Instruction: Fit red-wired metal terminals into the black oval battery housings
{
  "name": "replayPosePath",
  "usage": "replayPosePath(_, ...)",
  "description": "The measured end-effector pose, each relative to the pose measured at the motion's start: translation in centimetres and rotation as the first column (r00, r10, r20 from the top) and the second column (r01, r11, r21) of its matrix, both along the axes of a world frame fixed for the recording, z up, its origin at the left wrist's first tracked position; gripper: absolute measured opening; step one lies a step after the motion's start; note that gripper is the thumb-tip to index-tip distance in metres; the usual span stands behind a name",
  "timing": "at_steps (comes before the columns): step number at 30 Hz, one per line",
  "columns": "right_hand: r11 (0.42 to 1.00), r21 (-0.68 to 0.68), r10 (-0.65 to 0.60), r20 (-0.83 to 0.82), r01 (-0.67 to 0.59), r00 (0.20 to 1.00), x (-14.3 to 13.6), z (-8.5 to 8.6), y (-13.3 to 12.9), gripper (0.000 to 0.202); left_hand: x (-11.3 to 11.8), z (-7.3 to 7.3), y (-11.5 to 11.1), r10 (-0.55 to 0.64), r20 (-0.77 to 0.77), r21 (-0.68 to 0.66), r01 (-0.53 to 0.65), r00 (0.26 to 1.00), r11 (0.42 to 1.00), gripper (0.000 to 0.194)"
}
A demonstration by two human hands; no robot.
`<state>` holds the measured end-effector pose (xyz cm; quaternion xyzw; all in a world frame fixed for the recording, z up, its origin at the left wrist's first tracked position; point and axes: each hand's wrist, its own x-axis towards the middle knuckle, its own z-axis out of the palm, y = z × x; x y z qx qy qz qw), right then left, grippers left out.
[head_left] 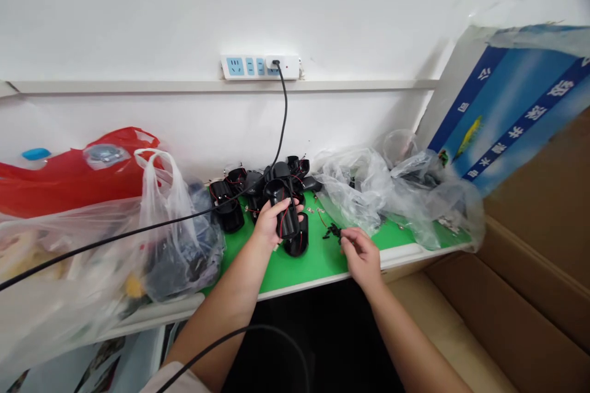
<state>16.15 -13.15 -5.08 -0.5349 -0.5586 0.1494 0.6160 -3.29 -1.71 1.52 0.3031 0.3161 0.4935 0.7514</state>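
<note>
My left hand (270, 219) is wrapped round a black plastic housing (288, 221) with a red wire, held above the green mat (322, 264). To its right, my right hand (359, 249) has its fingers bent together at a small pile of black parts (332, 232) on the mat. Whether a part is between those fingertips is too small to tell. Several more black housings (228, 206) with red wires lie behind and beside my left hand. One housing (297, 242) rests on the mat just below the held one.
Clear plastic bags (359, 187) lie at the right, beside a blue printed panel (507, 104). A white bag (175, 245) and a red bag (69, 178) fill the left. A black cable runs from the power strip (239, 67) across the left side. A cardboard box (507, 307) stands lower right.
</note>
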Motion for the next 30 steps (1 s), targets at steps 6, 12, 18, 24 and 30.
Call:
replayPosePath(6,0.985,-0.169,0.031,0.296,0.02,0.955,1.1,-0.6,0.2,0.014,0.3,0.2,-0.3,-0.067,-0.05,0.059,0.07,0.996,0.996,0.033)
replayPosePath(12,0.936,-0.338,0.103,0.542,0.104,0.834,0.1,0.4,1.0,0.027,0.6,0.3,-0.5,-0.061,-0.06,0.06,0.065,0.996,0.996,0.038)
replayPosePath(18,0.866,-0.416,0.138,0.732,0.278,0.667,-1.1,1.5,1.5,0.031,0.9,0.1,-0.7,-0.058,-0.102,0.065,0.065,0.993,0.996,0.041)
replayPosePath(24,0.832,-0.429,0.193,0.818,0.351,0.542,-2.0,1.8,1.7,0.029,0.9,0.0,-0.6,-0.026,-0.097,0.062,0.032,0.995,0.998,0.04)
replayPosePath(30,0.93,-0.305,0.089,0.726,0.204,0.682,-2.0,1.5,2.0,0.027,0.7,-0.2,-0.5,0.003,-0.057,0.037,-0.001,0.998,0.999,0.038)
